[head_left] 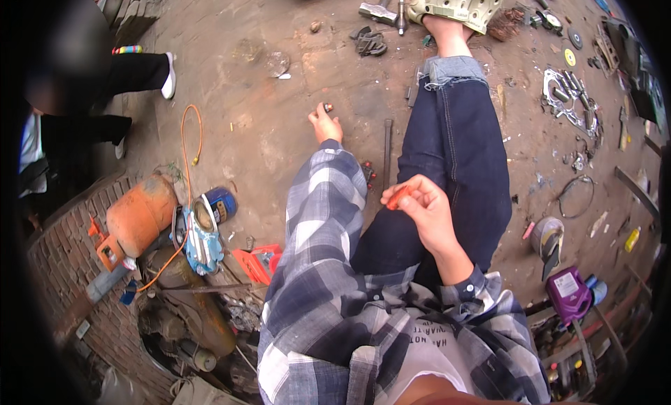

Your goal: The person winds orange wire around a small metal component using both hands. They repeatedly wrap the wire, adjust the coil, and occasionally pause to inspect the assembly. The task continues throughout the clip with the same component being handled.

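Observation:
My left hand (327, 127) reaches out over the dirt floor, its fingers curled on a small metal piece (327, 109), too small to make out exactly. Over my jeans, my right hand (419, 209) pinches a small red-orange object (398, 195) between thumb and fingers. A long steel bar (388, 150) lies on the ground between my left arm and my leg. Some red and dark items (368, 173) beside my left sleeve are partly hidden by it.
Another person (126, 73) is at the left, near an orange gas cylinder (140, 216) with a hose. A hammer (377, 12) lies ahead beside my sandalled foot (458, 6). Gaskets (559, 83), metal parts and a purple jug (566, 293) are at the right; a red case (255, 265) sits lower left.

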